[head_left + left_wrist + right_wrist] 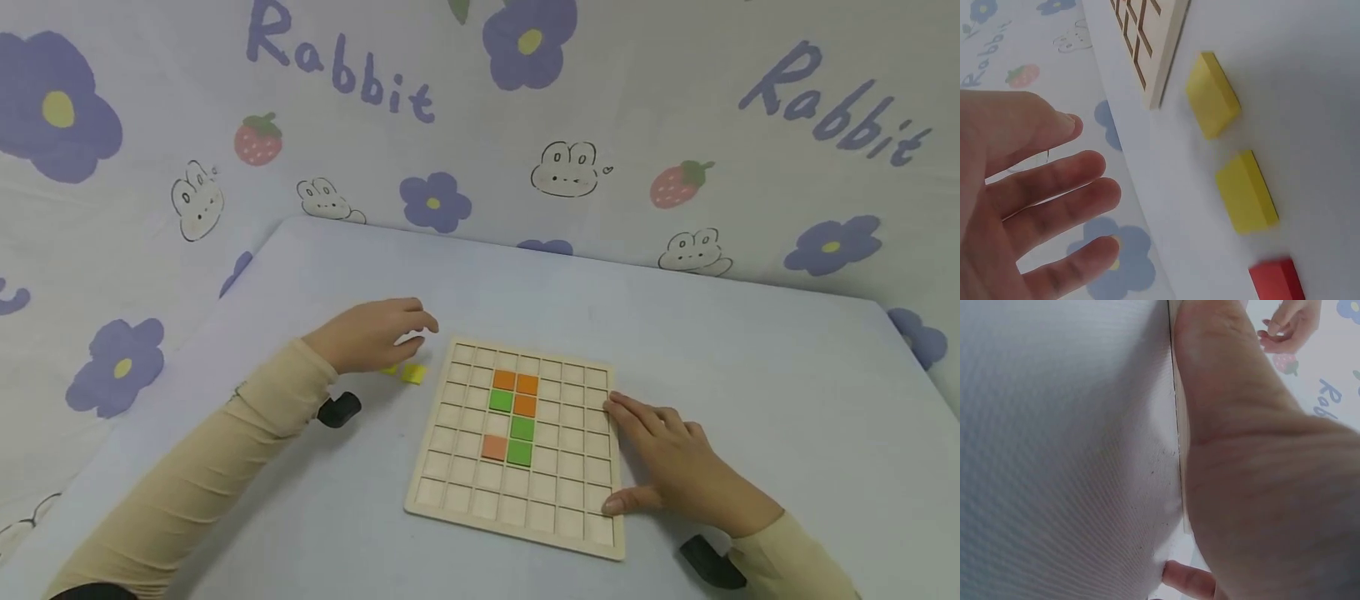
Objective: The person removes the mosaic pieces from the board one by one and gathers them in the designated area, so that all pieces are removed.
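A pale wooden grid board (572, 442) lies on the white table. Orange tiles (527, 384), green tiles (520, 453) and one salmon tile (494, 448) sit in its middle cells. Left of the board, my left hand (375, 333) hovers with nothing in its loosely spread fingers. Below it lie two yellow tiles, one nearer the board (1213, 97) and one farther off (1247, 194), with a red tile (1277, 281) beyond them. My right hand (675, 458) rests against the board's right edge, fingertips and thumb touching the rim.
Behind the table hangs a white cloth (480, 125) printed with flowers, strawberries and rabbits. Black devices sit at the left wrist (339, 410) and the right wrist (712, 562). White table surface (750, 358) extends beyond the board on both sides.
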Motion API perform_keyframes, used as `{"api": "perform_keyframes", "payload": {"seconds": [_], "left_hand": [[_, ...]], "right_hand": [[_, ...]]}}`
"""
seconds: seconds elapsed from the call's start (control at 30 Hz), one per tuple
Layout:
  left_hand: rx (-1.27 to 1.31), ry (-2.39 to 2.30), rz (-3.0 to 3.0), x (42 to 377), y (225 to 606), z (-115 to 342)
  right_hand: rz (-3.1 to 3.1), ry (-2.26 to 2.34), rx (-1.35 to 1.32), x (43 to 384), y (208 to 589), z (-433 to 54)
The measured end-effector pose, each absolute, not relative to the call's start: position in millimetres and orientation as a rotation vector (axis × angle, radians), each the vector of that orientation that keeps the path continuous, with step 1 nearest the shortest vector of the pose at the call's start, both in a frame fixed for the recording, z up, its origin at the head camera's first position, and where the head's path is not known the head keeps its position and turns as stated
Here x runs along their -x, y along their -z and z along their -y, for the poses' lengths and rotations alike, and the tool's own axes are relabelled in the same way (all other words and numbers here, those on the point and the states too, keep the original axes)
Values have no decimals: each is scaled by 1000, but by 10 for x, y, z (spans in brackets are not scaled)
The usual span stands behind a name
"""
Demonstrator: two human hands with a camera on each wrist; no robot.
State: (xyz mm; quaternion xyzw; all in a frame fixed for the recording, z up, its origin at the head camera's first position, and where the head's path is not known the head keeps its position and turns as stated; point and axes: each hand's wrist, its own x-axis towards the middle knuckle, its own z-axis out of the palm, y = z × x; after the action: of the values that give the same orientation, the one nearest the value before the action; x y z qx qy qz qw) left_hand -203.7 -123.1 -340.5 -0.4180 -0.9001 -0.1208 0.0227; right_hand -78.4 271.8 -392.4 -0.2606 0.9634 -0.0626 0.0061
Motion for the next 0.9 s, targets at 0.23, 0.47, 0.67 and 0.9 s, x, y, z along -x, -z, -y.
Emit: {"api": "perform_keyframes", "payload": {"seconds": [0.23, 0.47, 0.67, 0.9], "left_hand": [[1371, 315, 2762, 2031, 3503, 970], [1469, 301, 2801, 1992, 3574, 645], [1527, 300, 2812, 1938, 3578, 445], [1590, 242, 2729, 1933, 3633, 326]], "right_hand": [[-3012, 199, 827, 799, 3919, -2723], [-3002, 196, 810, 785, 3913, -2731], [-2995, 205, 791, 783, 3899, -2732], [-2998, 176, 776, 794, 3895, -2717]]}}
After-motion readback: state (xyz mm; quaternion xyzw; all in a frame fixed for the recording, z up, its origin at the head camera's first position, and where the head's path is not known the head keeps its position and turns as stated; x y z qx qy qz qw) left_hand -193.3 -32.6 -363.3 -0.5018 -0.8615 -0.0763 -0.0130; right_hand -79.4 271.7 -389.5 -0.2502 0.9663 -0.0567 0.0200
